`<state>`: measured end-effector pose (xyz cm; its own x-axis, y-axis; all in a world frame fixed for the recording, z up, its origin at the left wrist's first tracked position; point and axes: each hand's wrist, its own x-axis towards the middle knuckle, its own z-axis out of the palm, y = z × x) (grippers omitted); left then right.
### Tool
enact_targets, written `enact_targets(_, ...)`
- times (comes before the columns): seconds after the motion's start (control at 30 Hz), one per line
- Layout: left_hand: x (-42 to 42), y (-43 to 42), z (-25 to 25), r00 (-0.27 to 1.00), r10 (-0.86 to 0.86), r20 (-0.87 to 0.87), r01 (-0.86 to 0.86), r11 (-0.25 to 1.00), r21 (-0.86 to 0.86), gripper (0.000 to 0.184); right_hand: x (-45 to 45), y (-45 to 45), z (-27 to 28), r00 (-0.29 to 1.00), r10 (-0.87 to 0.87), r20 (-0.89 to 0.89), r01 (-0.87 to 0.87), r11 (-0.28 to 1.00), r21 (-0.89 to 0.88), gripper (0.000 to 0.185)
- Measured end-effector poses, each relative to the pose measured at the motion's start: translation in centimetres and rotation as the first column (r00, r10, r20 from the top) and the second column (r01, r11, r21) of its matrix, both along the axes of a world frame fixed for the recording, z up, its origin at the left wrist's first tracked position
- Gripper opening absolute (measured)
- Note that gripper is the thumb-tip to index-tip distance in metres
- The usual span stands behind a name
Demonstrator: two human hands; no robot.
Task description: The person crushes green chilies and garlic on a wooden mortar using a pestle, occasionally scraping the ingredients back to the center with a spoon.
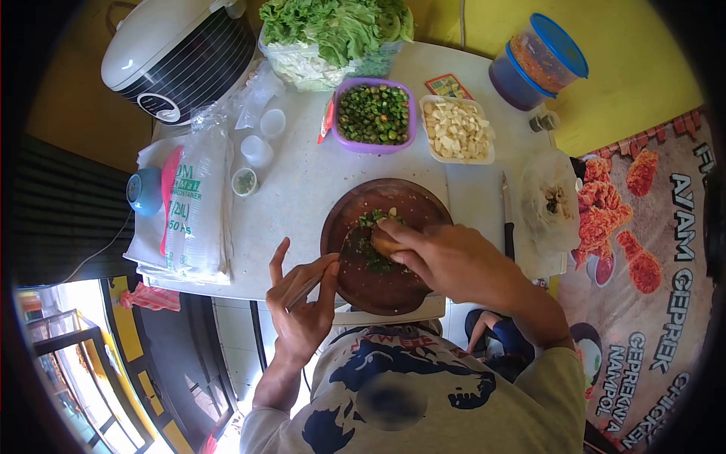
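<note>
A round dark brown mortar dish (386, 291) lies at the table's front edge, with chopped green bits (373, 257) in its middle. My right hand (454, 261) is wrapped round a brown pestle (387, 237), its end down among the green bits. At the dish's left rim, my left hand (302, 299) pinches the handle of a thin metal utensil (304, 290) between thumb and fingers. The utensil's far end reaches over the dish and is hard to make out. Behind the dish stand a purple tub of cut green chillies (373, 113) and a white tray of pale chopped pieces (457, 130).
A rice cooker (178, 57), plastic packs (198, 219) and small cups (257, 151) stand left. Lettuce (333, 26) fills a box at the back. A knife (508, 227), a plastic bag (550, 198) and blue-lidded tubs (537, 60) are right. Another person (501, 333) is beyond the table's front.
</note>
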<state>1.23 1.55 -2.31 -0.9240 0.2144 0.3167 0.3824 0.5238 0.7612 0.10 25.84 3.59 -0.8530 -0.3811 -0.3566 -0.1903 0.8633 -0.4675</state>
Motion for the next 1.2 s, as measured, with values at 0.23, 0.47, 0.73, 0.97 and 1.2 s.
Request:
enact_targets(0.23, 0.6, -0.5, 1.0, 0.999, 0.016, -0.043, -0.014, 0.998, 0.055, 0.009, 5.1, 3.0, -2.6, 0.982, -0.191, 0.006, 0.182, 0.925, -0.335, 0.057)
enact_targets(0.47, 1.3, -1.0, 0.2, 0.996, 0.076, -0.042, -0.076, 0.997, 0.01, 0.008, 6.8, -0.8, -3.6, 0.958, -0.111, -0.264, 0.072, 0.985, -0.154, 0.06)
enact_targets(0.73, 0.8, -1.0, 0.2, 0.996, 0.081, -0.049, -0.082, 0.997, -0.016, 0.009, 2.1, -3.0, 0.0, 0.969, 0.118, -0.219, -0.108, 0.993, 0.057, 0.056)
enact_targets(0.97, 0.8, -1.3, 0.1, 0.994, 0.075, -0.076, -0.076, 0.997, -0.007, 0.01, 0.6, -2.6, 0.3, 0.975, 0.217, -0.041, -0.209, 0.968, 0.136, 0.059)
enact_targets(1.2, 0.6, -1.1, -0.4, 0.99, 0.071, -0.12, -0.069, 0.997, 0.027, 0.008, 0.0, -2.1, 0.4, 0.986, 0.157, -0.054, -0.153, 0.986, 0.059, 0.051)
